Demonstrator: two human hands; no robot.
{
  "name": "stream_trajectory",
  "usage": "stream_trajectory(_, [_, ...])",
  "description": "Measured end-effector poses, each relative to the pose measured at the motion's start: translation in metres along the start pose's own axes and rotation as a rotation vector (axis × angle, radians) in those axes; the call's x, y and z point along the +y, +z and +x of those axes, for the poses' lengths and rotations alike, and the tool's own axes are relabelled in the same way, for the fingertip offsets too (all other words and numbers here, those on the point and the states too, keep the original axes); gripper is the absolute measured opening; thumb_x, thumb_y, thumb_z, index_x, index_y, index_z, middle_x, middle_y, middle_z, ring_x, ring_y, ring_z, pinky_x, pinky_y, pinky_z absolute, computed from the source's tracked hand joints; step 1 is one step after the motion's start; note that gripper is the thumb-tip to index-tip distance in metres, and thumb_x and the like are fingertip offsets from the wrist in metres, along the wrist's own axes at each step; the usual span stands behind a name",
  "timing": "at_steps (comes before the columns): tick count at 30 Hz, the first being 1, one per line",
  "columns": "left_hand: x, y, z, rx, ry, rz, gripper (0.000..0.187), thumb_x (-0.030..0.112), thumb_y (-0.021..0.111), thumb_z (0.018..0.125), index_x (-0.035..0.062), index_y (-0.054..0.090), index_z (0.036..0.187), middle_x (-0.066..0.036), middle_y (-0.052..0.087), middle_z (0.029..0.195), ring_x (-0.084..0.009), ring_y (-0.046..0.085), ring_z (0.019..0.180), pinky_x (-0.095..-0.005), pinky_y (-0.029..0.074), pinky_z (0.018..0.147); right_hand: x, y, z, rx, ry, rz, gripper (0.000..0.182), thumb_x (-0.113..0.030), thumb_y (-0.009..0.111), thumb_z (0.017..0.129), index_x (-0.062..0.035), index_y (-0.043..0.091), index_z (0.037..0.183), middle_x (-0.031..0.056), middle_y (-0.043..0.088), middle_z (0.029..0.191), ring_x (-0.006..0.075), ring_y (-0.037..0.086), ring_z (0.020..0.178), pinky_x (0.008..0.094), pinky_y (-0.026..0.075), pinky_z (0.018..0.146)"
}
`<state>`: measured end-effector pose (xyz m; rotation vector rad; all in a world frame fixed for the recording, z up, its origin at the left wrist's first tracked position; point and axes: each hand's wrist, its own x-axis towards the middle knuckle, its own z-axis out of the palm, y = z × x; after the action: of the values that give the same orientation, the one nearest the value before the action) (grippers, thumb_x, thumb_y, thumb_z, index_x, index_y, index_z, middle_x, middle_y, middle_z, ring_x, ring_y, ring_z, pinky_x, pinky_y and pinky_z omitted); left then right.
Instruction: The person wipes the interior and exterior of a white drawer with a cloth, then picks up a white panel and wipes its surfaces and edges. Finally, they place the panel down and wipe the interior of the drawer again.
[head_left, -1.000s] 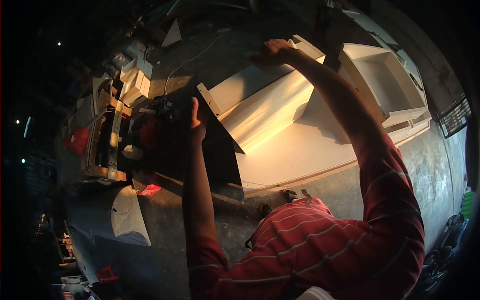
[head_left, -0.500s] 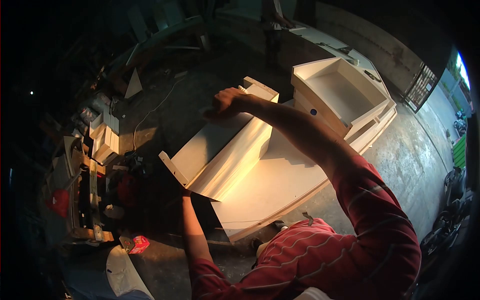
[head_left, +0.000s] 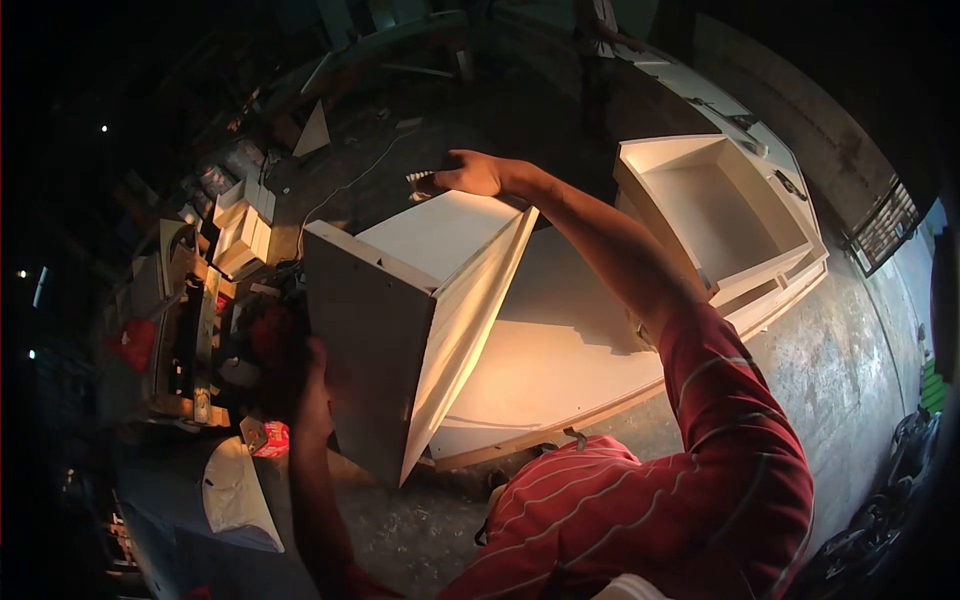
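A pale wooden drawer box point(head_left: 375, 345) is tilted up on one side, its end panel facing me and its lit side panel toward the right. My left hand point(head_left: 314, 385) is at the left edge of that end panel, gripping it, with its fingers mostly in shadow. Over the far end of the box is my right hand point(head_left: 472, 175), closed around a small pale ridged thing point(head_left: 420, 182) whose kind I cannot make out. Beneath the box lies a large white board point(head_left: 540, 370) with a wooden edge.
Another drawer box point(head_left: 715, 205) rests on the board's far right. At left stand a wooden frame point(head_left: 205, 340) and stacked small boxes point(head_left: 245, 230). A red packet point(head_left: 270, 440) lies nearby. A cable point(head_left: 345, 185) crosses the floor. Another person point(head_left: 595, 60) stands at the back.
The drawer box has been turned and tipped, so its end panel now faces me. My left hand has moved up and left with it. My right hand has shifted toward its far end.
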<state>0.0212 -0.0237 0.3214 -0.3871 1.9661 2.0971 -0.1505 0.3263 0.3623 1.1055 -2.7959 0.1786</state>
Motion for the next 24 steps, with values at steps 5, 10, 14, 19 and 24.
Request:
stream_trajectory(5, [0.056,0.026,-0.046,-0.127,0.357,0.545,0.045,0.047,0.053,0.091,0.0036,0.058,0.105,0.001,0.053,0.093,-0.0087,0.046,0.087,-0.0256,0.039,0.078,0.01,0.06,0.0,0.189,-0.121,0.389,0.03,-0.021,0.042,0.092,-0.0169,0.055,0.118,0.0057,0.062,0.111,0.0263,0.055,0.111,0.0471,0.024,0.109])
stream_trajectory(10, [0.088,0.068,-0.039,-0.169,0.449,0.652,0.045,0.047,0.047,0.094,0.003,0.057,0.094,0.003,0.049,0.081,-0.0085,0.043,0.078,-0.025,0.038,0.072,0.041,0.187,0.045,0.475,-0.245,0.375,0.037,-0.038,0.052,0.087,-0.0111,0.06,0.111,0.0073,0.064,0.104,0.0213,0.06,0.1,0.0431,0.04,0.095])
stream_trajectory(14, [0.088,0.074,-0.019,-0.206,0.383,0.858,0.051,0.049,0.044,0.094,0.0003,0.056,0.086,0.002,0.048,0.072,-0.0097,0.043,0.07,-0.0257,0.038,0.068,0.04,0.211,0.027,0.449,-0.09,0.811,0.041,-0.042,0.052,0.087,-0.0072,0.062,0.106,0.0094,0.065,0.098,0.02,0.062,0.093,0.0398,0.045,0.088])
stream_trajectory(19, [0.08,0.089,-0.01,-0.062,0.279,1.003,0.053,0.048,0.045,0.094,-0.0017,0.059,0.106,-0.003,0.058,0.092,-0.0119,0.048,0.087,-0.0252,0.039,0.081,0.031,0.216,-0.011,0.59,0.46,1.378,0.053,-0.05,0.049,0.088,0.0009,0.064,0.097,0.0124,0.065,0.086,0.0171,0.063,0.08,0.0336,0.051,0.072])
stream_trajectory(24, [0.065,0.082,0.021,-0.001,0.339,0.991,0.061,0.057,0.045,0.091,-0.0015,0.056,0.077,0.0,0.045,0.063,-0.0113,0.044,0.064,-0.0267,0.038,0.061,0.021,0.212,-0.074,0.793,0.983,1.628,0.064,-0.055,0.043,0.09,0.0044,0.058,0.105,0.0114,0.061,0.099,0.0208,0.062,0.083,0.0321,0.05,0.071])
